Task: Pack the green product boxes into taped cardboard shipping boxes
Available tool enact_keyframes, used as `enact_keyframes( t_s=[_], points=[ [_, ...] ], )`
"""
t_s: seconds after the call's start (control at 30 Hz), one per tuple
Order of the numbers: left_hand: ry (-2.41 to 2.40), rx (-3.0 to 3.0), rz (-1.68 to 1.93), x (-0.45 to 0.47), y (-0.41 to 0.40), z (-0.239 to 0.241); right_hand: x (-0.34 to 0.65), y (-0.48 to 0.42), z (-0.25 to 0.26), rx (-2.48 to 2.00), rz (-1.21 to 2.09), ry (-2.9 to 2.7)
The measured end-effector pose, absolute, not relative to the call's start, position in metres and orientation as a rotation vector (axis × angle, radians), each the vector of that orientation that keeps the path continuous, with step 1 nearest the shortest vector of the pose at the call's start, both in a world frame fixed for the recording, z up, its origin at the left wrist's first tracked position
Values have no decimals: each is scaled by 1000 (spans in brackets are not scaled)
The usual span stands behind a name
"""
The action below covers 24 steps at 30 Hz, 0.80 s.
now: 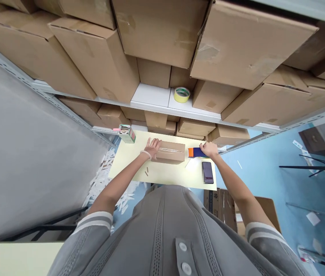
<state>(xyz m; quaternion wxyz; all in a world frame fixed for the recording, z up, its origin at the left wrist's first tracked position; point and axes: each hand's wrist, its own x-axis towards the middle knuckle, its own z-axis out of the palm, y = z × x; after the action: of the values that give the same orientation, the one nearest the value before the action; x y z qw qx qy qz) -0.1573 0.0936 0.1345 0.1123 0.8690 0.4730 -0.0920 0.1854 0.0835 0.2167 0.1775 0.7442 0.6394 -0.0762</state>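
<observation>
- The small cardboard box (pixel 170 151) lies flat near the middle of the pale yellow counter (pixel 128 161), its long side across the person's front, with a strip of clear tape shining along its top seam.
- The left hand (pixel 152 147) rests open, fingers spread, on the box's left end and pins it to the counter.
- The right hand (pixel 208 149) is closed around the blue and orange tape dispenser (pixel 196 152), which sits just beside the box's right end.
- Judging from this, the taping goes best if the left hand presses firmly so the box cannot slide while the dispenser pulls along the seam.
- Keeping the dispenser low and in line with the seam should lay the tape flat, without creases.
- A dark phone (pixel 207 172) lies on the counter near the right forearm, so the arm's sweep should stay clear of it.
- A yellow tape roll (pixel 182 94) sits on the shelf (pixel 153 96) above.
</observation>
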Motion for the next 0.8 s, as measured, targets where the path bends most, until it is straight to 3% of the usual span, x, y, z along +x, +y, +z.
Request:
enact_keyframes(
  t_s=[0.37, 0.8],
  points=[
    [1416, 2510, -280, -155, 93, 132, 148, 102, 214, 2188, -275, 1791],
    [1422, 2514, -261, -154, 92, 132, 189, 58, 198, 2156, -829, 1573]
  ],
)
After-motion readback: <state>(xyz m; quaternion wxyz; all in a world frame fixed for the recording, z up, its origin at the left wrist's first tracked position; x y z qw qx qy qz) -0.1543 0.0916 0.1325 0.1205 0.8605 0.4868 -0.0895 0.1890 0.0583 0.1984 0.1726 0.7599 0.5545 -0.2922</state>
